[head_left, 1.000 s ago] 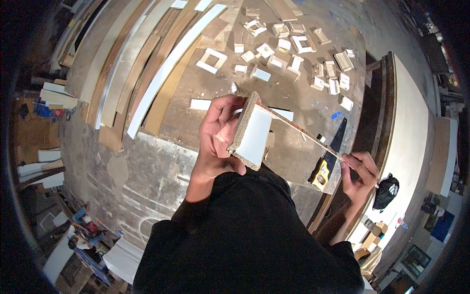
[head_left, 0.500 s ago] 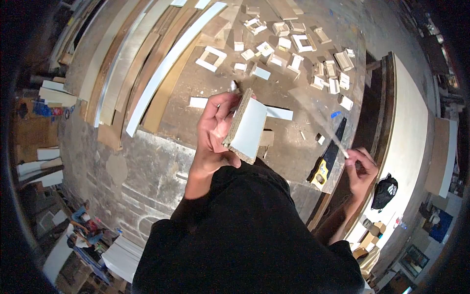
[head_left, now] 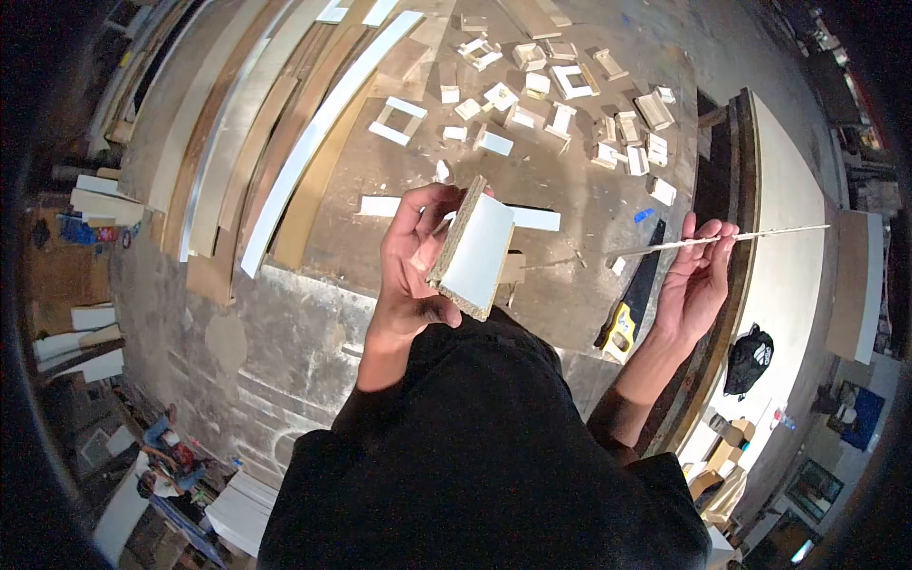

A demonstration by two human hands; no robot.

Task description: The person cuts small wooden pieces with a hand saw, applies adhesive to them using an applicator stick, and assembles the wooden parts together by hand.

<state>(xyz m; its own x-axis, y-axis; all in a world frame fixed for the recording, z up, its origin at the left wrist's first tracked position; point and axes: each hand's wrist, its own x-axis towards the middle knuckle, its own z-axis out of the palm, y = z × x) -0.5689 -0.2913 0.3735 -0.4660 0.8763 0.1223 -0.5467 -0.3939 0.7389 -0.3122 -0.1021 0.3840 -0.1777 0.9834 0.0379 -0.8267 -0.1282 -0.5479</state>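
Observation:
My left hand (head_left: 410, 256) is closed round a small joined block (head_left: 480, 255) with a white face and rough chipboard edges, held tilted above the table's near side. To the right, my right hand (head_left: 693, 280) grips a long thin strip (head_left: 750, 234) between thumb and fingers. The strip lies roughly level, its left end over the table and its right end past the hand. Below it is a saw (head_left: 619, 332) with a yellow handle, its dark blade partly behind the strip. White pieces (head_left: 535, 218) lie on the table behind the block.
Several small wooden frames and blocks (head_left: 575, 82) are scattered at the table's far side. Long boards (head_left: 323, 123) lie at the left. A pale bench (head_left: 784, 209) with a black bag (head_left: 750, 361) stands at the right. Two people (head_left: 166, 465) are at lower left.
The strip's end has come away from the block, and my right hand has turned and risen, so the strip now lies nearly level. My left hand still holds the block, slightly further left.

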